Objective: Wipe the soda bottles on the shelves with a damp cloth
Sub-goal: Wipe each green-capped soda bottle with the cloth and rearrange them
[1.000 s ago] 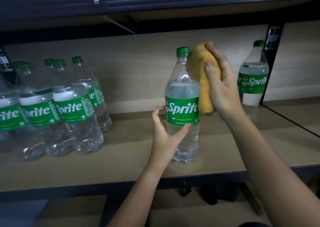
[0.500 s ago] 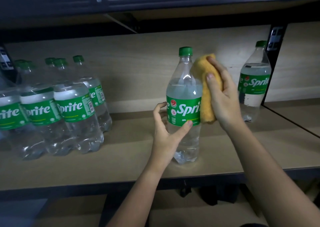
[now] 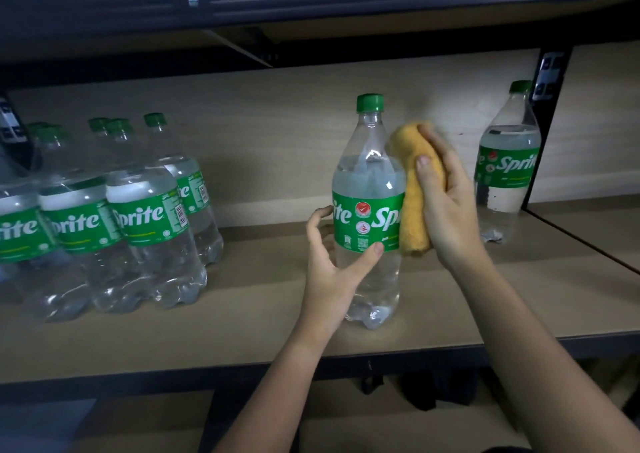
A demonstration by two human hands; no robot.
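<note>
Two hands work one upright Sprite bottle: left hand cups its lower body, fingers curled; right hand grips a yellow cloth pressed against its side.

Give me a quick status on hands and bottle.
Left hand grips bottle low. Right hand grips cloth, pressed on bottle's right side. Nothing in the way.

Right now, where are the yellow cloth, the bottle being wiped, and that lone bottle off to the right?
yellow cloth [image 3: 414, 207]: head view, on its lower fold.
bottle being wiped [image 3: 369, 172]: head view, on its clear shoulder.
lone bottle [image 3: 507, 167]: head view, on its green label.
</note>
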